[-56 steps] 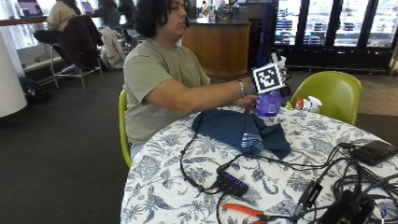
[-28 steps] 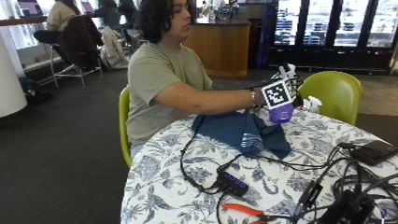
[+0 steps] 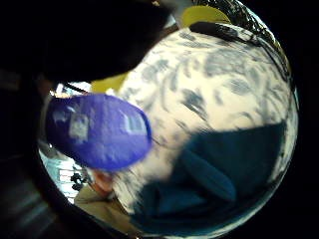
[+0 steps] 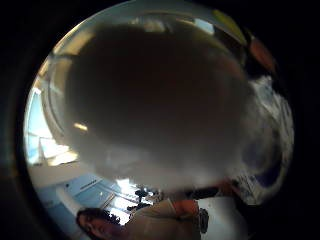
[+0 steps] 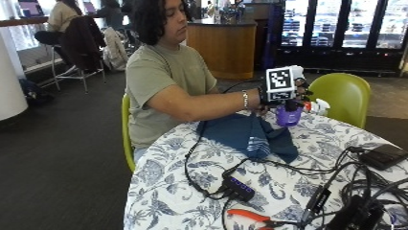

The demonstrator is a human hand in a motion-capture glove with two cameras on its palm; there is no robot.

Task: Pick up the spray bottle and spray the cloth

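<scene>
Spray bottle (image 5: 288, 115), purple, hung in your gloved right hand (image 5: 280, 96), fingers wrapped round its upper part, lifted above the floral tablecloth (image 5: 191, 201). Dark blue cloth (image 5: 248, 136) lay crumpled on the table just left of and below the bottle.
</scene>
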